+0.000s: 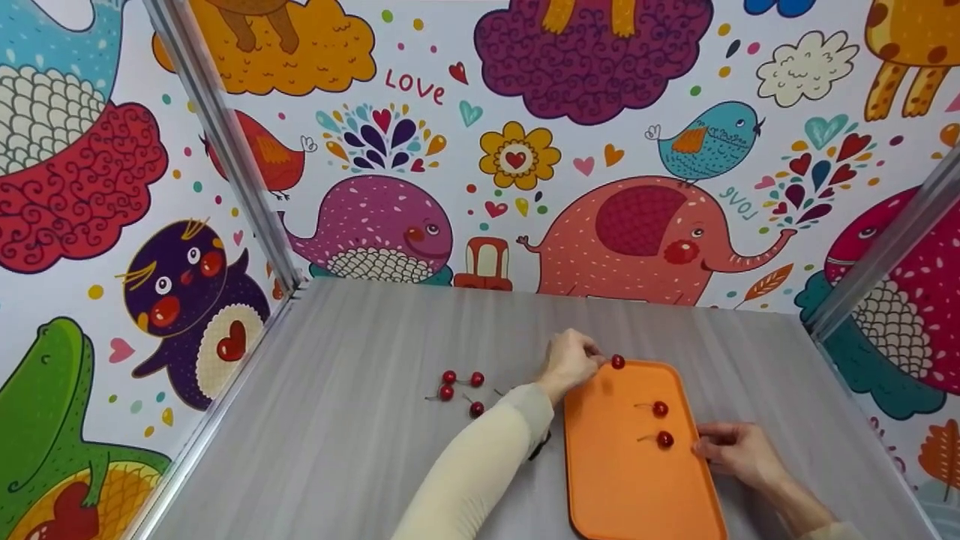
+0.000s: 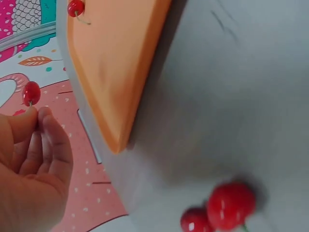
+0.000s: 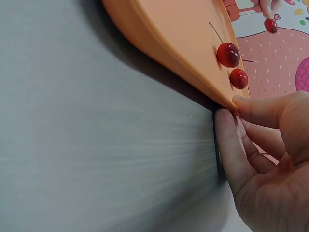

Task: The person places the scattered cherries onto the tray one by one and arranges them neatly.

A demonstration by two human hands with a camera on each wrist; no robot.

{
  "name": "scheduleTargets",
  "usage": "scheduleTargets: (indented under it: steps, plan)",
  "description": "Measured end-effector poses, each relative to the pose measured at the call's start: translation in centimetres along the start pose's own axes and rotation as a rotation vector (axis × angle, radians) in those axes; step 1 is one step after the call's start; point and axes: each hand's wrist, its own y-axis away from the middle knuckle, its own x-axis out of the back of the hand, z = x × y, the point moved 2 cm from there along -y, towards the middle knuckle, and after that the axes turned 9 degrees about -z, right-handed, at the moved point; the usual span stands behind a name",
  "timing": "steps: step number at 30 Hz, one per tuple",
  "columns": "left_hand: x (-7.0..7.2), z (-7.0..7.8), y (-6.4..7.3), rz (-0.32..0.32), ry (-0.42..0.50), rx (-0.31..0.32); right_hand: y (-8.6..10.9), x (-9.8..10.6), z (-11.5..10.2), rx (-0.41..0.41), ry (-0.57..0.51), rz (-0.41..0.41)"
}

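Note:
Over the far left corner of an orange tray (image 1: 630, 480), my left hand (image 1: 571, 364) pinches a red cherry (image 1: 618, 362) by its stem. The left wrist view shows this cherry (image 2: 31, 93) above the fingertips, apart from the tray. My right hand (image 1: 742, 454) grips the tray's right rim, thumb on top and fingers against the outer side, as the right wrist view shows. Two cherries with stems, one farther back (image 1: 660, 409) and one nearer (image 1: 664, 439), lie on the tray's right half.
Several loose cherries (image 1: 447, 392) lie on the grey table (image 1: 337, 420) left of the tray, partly beside my left forearm. Walls with cartoon animals (image 1: 630, 247) close off the back and sides, with metal posts (image 1: 247, 180) at the corners.

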Motion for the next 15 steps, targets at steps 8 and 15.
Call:
scheduleTargets:
  steps: [8,15]
  plan:
    - [-3.2,0.6,-0.8,0.004,0.052,0.074,0.0,0.2,0.1,-0.002,-0.020,-0.014]
    - [-5.0,0.8,-1.3,0.011,0.050,0.032,0.1,0.0,0.2,0.029,-0.047,-0.007]
